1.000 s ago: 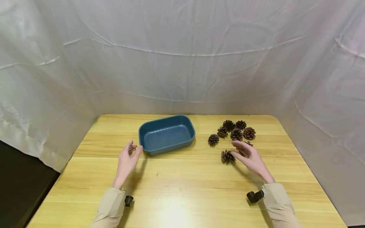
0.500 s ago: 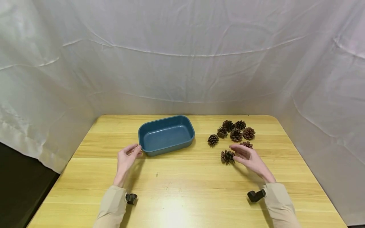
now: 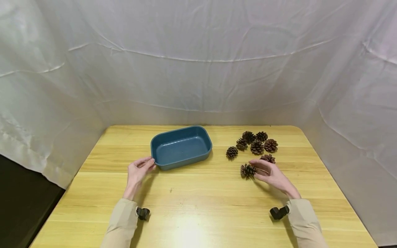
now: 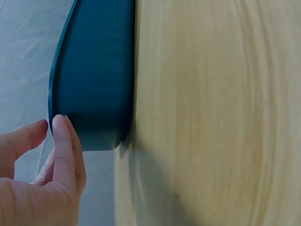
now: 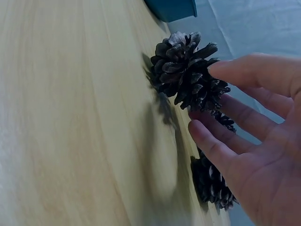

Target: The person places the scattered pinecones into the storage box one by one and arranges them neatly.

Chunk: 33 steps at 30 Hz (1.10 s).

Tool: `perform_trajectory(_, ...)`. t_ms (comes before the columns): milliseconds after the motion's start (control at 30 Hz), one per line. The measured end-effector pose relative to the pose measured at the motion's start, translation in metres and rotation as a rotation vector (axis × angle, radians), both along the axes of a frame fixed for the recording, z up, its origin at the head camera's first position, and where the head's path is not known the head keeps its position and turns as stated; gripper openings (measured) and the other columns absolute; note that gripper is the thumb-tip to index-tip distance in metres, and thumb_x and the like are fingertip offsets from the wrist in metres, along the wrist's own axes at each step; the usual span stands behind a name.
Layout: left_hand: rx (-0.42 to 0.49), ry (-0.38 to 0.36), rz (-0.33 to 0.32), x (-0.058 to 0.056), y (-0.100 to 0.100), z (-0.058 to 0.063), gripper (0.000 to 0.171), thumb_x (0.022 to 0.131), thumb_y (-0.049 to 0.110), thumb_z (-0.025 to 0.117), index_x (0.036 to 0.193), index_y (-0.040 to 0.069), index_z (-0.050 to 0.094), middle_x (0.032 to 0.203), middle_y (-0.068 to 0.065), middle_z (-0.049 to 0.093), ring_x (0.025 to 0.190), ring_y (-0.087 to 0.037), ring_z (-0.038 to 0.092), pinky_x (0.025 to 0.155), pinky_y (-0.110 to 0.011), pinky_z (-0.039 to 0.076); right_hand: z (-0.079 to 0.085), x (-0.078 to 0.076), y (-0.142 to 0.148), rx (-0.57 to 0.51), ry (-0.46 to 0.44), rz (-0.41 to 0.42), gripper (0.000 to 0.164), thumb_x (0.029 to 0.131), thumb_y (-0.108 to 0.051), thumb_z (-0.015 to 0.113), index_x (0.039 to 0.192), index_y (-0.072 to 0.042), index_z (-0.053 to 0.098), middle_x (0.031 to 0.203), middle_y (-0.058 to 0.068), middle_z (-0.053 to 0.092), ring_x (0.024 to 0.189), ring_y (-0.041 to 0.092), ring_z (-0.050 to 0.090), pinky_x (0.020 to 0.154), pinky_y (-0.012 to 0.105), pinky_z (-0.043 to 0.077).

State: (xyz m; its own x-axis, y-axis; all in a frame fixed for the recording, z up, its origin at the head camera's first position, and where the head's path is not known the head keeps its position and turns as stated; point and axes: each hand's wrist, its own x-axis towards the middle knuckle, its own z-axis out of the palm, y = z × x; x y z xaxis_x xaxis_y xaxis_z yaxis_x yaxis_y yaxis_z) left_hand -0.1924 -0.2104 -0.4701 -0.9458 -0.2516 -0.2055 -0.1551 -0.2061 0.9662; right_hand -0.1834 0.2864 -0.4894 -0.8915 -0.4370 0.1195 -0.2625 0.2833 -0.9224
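A dark blue rectangular dish [image 3: 183, 151] stands on the wooden table. My left hand [image 3: 138, 172] pinches its near left corner at the rim; the left wrist view has thumb and fingers [image 4: 66, 155] on either side of that rim. At the right, my right hand [image 3: 271, 175] holds a brown pine cone [image 3: 247, 171] at its right side, fingers curved about it. In the right wrist view one fingertip lies against the scales of this pine cone [image 5: 183, 70], and other fingers reach behind it. The dish's inside holds nothing.
Several more pine cones [image 3: 256, 146] lie grouped behind the right hand, one of them [image 3: 268, 158] close to its fingers. Wood tabletop [image 3: 192, 196] spreads between both arms. A pale cloth curtain [image 3: 198, 75] encloses the back and sides.
My left hand has closed its thumb and fingers on the dish's corner. My right hand has lowered slightly and closed around the nearest pine cone. Dish and cones stay nearly in place.
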Motion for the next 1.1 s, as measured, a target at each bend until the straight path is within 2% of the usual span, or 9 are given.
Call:
perform_trajectory(133, 0.048, -0.007, -0.006, -0.0012, -0.0022, -0.0007, 0.028, 0.091, -0.008, 0.067, 0.118, -0.012, 0.062, 0.073, 0.007, 0.075, 0.069, -0.005, 0.073, 0.076, -0.021, 0.064, -0.0012, -0.0009, 0.0015, 0.032, -0.021, -0.003, 0.059, 0.090, 0.000, 0.068, 0.142, 0.010, 0.043, 0.147, 0.036, 0.043, 0.127, -0.007, 0.049, 0.106, 0.006, 0.039)
perform_trajectory(300, 0.112, -0.016, -0.013, -0.0017, -0.0043, -0.0011, 0.016, 0.090, -0.011, 0.065, 0.100, 0.000, 0.071, 0.073, 0.004, 0.076, 0.069, -0.007, 0.074, 0.074, -0.019, 0.063, -0.0025, -0.0015, 0.0027, 0.075, -0.036, -0.018, 0.061, 0.089, -0.001, 0.069, 0.143, 0.008, 0.043, 0.148, 0.032, 0.044, 0.134, 0.016, 0.050, 0.105, 0.007, 0.041)
perform_trajectory(367, 0.131, -0.020, -0.018, -0.0019, -0.0049, -0.0010, 0.019, 0.090, -0.012, 0.065, 0.093, 0.005, 0.072, 0.073, 0.004, 0.076, 0.070, -0.007, 0.074, 0.074, -0.019, 0.063, -0.0032, -0.0020, 0.0027, 0.077, -0.038, -0.024, 0.061, 0.088, 0.000, 0.070, 0.143, 0.008, 0.043, 0.148, 0.032, 0.045, 0.133, 0.013, 0.051, 0.105, 0.007, 0.042)
perform_trajectory(467, 0.153, -0.026, -0.023, -0.0024, -0.0056, -0.0008, 0.023, 0.090, -0.012, 0.065, 0.087, 0.010, 0.074, 0.072, 0.004, 0.075, 0.070, -0.007, 0.074, 0.072, -0.018, 0.063, -0.0039, -0.0028, 0.0023, 0.071, -0.039, -0.031, 0.062, 0.087, 0.000, 0.071, 0.142, 0.009, 0.044, 0.146, 0.033, 0.045, 0.126, -0.004, 0.051, 0.103, 0.007, 0.043)
perform_trajectory(600, 0.161, -0.038, -0.034, -0.0031, -0.0063, 0.0001, 0.022, 0.089, -0.012, 0.066, 0.088, 0.009, 0.073, 0.073, 0.004, 0.075, 0.070, -0.008, 0.074, 0.071, -0.018, 0.063, -0.0042, -0.0031, 0.0016, 0.069, -0.028, -0.036, 0.061, 0.086, 0.001, 0.071, 0.140, 0.011, 0.045, 0.143, 0.036, 0.047, 0.118, -0.012, 0.051, 0.101, 0.006, 0.044)
perform_trajectory(833, 0.164, -0.049, -0.072, -0.0030, -0.0069, 0.0022, 0.020, 0.090, -0.013, 0.063, 0.097, 0.004, 0.070, 0.073, 0.002, 0.075, 0.069, -0.009, 0.074, 0.071, -0.020, 0.064, -0.0045, -0.0031, 0.0018, 0.089, -0.022, -0.045, 0.056, 0.087, 0.001, 0.071, 0.137, 0.012, 0.048, 0.138, 0.037, 0.051, 0.112, -0.006, 0.058, 0.098, 0.008, 0.048)
perform_trajectory(900, 0.169, -0.055, -0.083, -0.0024, -0.0075, 0.0023, 0.020, 0.090, -0.013, 0.063, 0.097, 0.004, 0.070, 0.073, 0.001, 0.075, 0.068, -0.009, 0.073, 0.071, -0.019, 0.064, -0.0043, -0.0031, 0.0023, 0.100, -0.019, -0.045, 0.055, 0.087, 0.000, 0.071, 0.136, 0.011, 0.049, 0.137, 0.036, 0.052, 0.112, -0.002, 0.060, 0.098, 0.009, 0.049)
perform_trajectory(1000, 0.187, -0.063, -0.096, -0.0017, -0.0084, 0.0017, 0.020, 0.090, -0.014, 0.062, 0.095, 0.004, 0.070, 0.074, -0.001, 0.076, 0.068, -0.010, 0.073, 0.071, -0.020, 0.064, -0.0034, -0.0030, 0.0027, 0.116, -0.012, -0.048, 0.054, 0.087, 0.000, 0.072, 0.136, 0.010, 0.050, 0.137, 0.035, 0.053, 0.116, 0.013, 0.063, 0.098, 0.010, 0.050)
perform_trajectory(1100, 0.199, -0.065, -0.112, -0.0011, -0.0093, 0.0013, 0.020, 0.090, -0.014, 0.062, 0.095, 0.004, 0.069, 0.075, -0.002, 0.075, 0.070, -0.011, 0.073, 0.072, -0.020, 0.064, -0.0025, -0.0027, 0.0027, 0.122, -0.023, -0.058, 0.054, 0.087, -0.001, 0.072, 0.136, 0.009, 0.051, 0.139, 0.034, 0.053, 0.119, 0.022, 0.063, 0.098, 0.011, 0.050)
